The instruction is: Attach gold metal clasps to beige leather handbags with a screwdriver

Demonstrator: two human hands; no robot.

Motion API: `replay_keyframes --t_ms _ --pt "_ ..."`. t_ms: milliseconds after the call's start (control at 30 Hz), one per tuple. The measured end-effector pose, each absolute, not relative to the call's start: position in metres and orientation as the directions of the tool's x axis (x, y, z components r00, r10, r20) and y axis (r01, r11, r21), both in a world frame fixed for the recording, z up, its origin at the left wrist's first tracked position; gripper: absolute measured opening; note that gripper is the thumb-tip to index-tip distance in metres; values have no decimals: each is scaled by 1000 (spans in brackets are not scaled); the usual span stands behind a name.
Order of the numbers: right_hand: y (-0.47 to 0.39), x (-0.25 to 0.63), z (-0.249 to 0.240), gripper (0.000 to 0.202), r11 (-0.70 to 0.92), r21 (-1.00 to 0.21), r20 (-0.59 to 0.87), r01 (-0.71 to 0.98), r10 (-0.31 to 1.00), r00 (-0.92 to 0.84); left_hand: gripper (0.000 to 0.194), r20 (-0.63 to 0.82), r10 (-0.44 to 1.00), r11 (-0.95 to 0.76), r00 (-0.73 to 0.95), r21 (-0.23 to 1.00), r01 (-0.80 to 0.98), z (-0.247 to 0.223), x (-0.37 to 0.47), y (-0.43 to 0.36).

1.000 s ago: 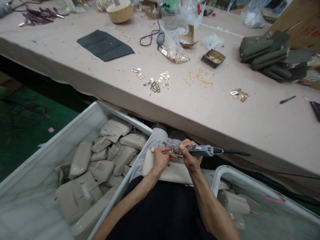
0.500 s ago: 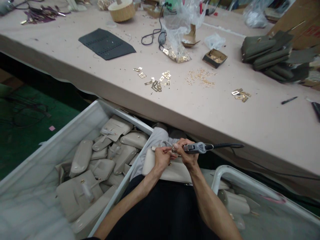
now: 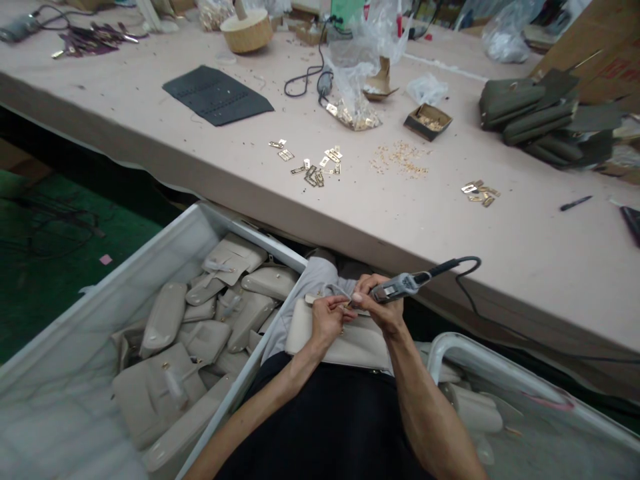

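A cream handbag (image 3: 357,343) lies across my lap, its front partly covered by my hands. My right hand (image 3: 384,310) is closed around a grey corded electric screwdriver (image 3: 399,287), whose tip points left toward the bag. The fingers of my left hand (image 3: 327,321) pinch at the bag's upper part, right beside the tool tip, by a small gold fitting. Exactly which piece of the bag sits between those fingertips is hidden.
A white bin (image 3: 45,393) of cream bags stands at my left, another bin (image 3: 480,347) at my right. On the table (image 3: 400,220) ahead lie gold metal plates (image 3: 315,175), scattered screws (image 3: 400,160), a small box (image 3: 429,122), a black sheet (image 3: 217,95) and dark green bags (image 3: 530,113).
The screwdriver has tilted, its cord end now rising up and to the right, and its cord has bent into a loop. My left hand stays at the bag.
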State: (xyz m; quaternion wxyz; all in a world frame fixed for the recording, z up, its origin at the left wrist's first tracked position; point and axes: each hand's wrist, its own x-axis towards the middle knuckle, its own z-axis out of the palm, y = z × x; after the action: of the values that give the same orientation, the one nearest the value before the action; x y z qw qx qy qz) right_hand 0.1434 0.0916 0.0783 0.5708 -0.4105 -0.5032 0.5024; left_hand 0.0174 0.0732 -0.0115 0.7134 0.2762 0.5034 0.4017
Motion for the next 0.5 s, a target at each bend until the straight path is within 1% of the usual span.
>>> replay_keyframes --t_ms 100,167,233,333,400,500 --pt "96 153 100 28 189 -910 182 -370 982 54 25 -524 835 548 168 770 -327 -12 16 72" --pt "101 166 120 31 227 -868 181 -443 973 144 32 -498 849 527 174 790 -311 -10 15 71" --pt "111 187 141 36 270 -847 162 -457 951 263 36 -434 881 472 189 841 -264 -7 13 70" --pt "135 233 162 38 352 -811 120 -467 881 457 32 -378 902 416 209 892 -179 0 11 68" --pt "156 268 165 31 402 -775 76 -487 825 560 28 -382 901 414 204 898 -148 3 10 68" --pt "186 309 157 20 430 -747 -3 -507 760 650 25 -390 904 415 176 900 -135 3 11 68"
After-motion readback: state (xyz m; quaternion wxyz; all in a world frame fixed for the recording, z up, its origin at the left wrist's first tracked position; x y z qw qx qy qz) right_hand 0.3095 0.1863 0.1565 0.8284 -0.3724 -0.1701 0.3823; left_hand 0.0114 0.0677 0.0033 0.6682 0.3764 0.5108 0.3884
